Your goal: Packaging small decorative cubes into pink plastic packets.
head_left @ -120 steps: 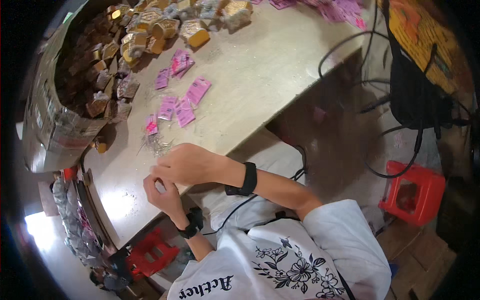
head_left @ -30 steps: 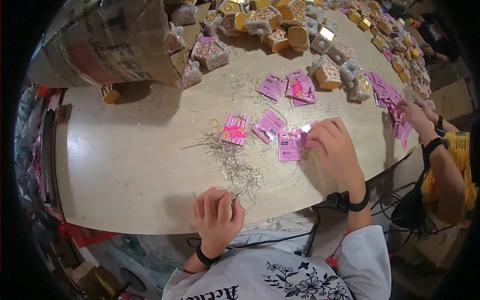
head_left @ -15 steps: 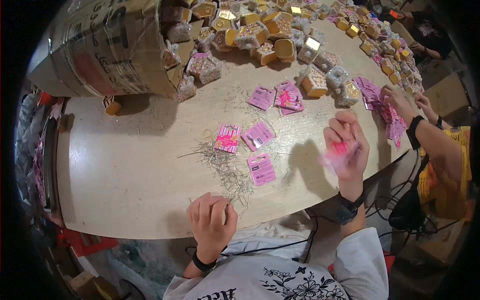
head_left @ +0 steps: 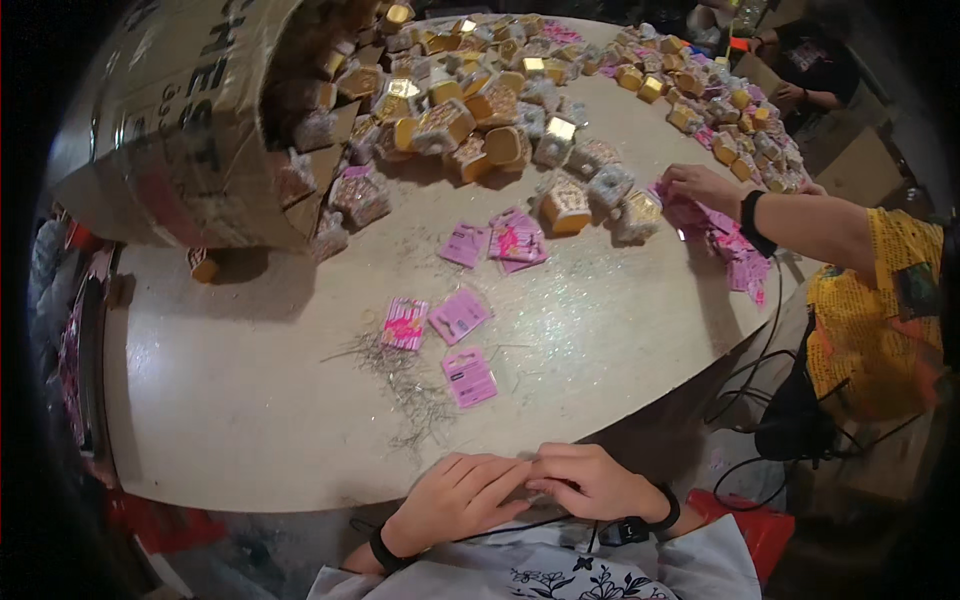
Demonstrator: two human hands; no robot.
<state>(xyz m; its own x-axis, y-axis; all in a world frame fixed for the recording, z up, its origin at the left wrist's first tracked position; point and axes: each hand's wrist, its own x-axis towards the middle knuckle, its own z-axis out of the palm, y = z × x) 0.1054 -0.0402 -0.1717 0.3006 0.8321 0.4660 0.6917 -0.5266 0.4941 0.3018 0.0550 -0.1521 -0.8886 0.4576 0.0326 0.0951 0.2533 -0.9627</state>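
My left hand (head_left: 462, 498) and my right hand (head_left: 585, 480) meet at the table's near edge, fingertips together. Both have bent, closed fingers, and whatever is between them is hidden. Just beyond my left hand lies a loose heap of thin metal wire pins (head_left: 408, 395). Around it are a pink striped card (head_left: 405, 324), a plain pink card (head_left: 460, 316) and another pink card (head_left: 470, 377). Farther off, a small stack of pink cards (head_left: 518, 238) rests beside a single pink card (head_left: 463, 245).
A cardboard box (head_left: 190, 130) lies on its side at the far left, glittery gold-based ornaments (head_left: 440, 125) spilling from it. More ornaments (head_left: 690, 100) cover the far right. At right, a co-worker's hand (head_left: 695, 190) touches a pile of pink cards (head_left: 735, 255). Black cables (head_left: 745, 385) hang below the edge.
My right hand, which held a blurred pink thing above the table, has come down and left to meet my left hand. The view has shifted. The co-worker's arm has moved over the pink pile.
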